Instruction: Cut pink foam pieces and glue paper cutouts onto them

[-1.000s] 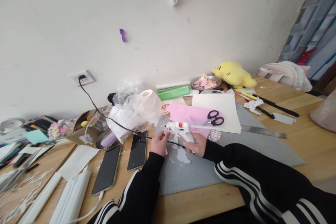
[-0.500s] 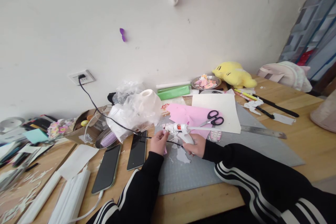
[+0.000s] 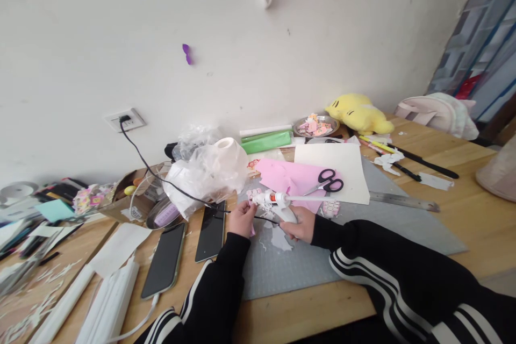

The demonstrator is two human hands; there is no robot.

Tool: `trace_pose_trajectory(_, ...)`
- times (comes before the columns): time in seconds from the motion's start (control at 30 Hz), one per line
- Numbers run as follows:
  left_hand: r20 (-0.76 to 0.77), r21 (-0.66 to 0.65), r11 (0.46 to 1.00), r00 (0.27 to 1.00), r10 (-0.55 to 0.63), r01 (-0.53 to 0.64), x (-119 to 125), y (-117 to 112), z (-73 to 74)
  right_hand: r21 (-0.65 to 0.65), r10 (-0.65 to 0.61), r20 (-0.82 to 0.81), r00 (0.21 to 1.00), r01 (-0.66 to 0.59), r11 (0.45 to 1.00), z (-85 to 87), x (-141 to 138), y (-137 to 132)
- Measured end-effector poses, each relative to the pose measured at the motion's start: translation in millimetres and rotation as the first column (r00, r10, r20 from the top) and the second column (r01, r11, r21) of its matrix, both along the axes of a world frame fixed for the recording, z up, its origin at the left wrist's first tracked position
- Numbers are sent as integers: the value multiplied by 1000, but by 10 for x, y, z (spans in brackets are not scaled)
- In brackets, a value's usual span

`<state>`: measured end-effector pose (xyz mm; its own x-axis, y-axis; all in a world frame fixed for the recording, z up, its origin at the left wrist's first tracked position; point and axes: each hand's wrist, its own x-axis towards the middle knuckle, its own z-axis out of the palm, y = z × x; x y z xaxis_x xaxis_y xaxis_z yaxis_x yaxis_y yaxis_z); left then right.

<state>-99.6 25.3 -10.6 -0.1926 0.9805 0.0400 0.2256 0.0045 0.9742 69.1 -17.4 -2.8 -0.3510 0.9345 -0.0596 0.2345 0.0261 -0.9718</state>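
Note:
My right hand (image 3: 301, 224) grips the handle of a white hot glue gun (image 3: 278, 200) with an orange trigger, nozzle pointing left. Its black cord (image 3: 161, 177) runs left to a wall socket (image 3: 124, 119). My left hand (image 3: 242, 219) is closed in a pinch on a small pink paper piece (image 3: 253, 231) just below the nozzle. Both hands hover over a grey cutting mat (image 3: 306, 258). Pink paper (image 3: 288, 176) with black scissors (image 3: 328, 181) on it lies just behind the gun.
Two phones (image 3: 165, 259) (image 3: 212, 231) lie left of the mat. Crumpled clear plastic (image 3: 207, 169), a green roll (image 3: 266, 141), a metal ruler (image 3: 403, 201), pens (image 3: 419, 161), a yellow plush (image 3: 358, 114), a cream sheet (image 3: 338, 164) and white strips (image 3: 108, 301) crowd the wooden table (image 3: 475, 215).
The glue gun and my right hand have dipped slightly lower and a little right. My left hand stays pinched on the pink piece below the nozzle.

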Motion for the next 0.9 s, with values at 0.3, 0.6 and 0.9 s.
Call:
trace_pose_trajectory(0.3, 31, -12, 1000, 999, -11, 11, 45, -44, 67, -35, -19, -64, 998, 17, 999, 58, -11, -7)
trace_pose_trajectory(0.6, 79, -15, 999, 996, -34, 35, 26, 1, -8, -26, -86, -141, 986, 83, 996, 94, 16, -4)
trace_pose_trajectory(0.9, 60, -12, 999, 998, -33, 34, 0, 22, -47, -14, -25, -147, 989, 23, 1000, 91, 12, -8)
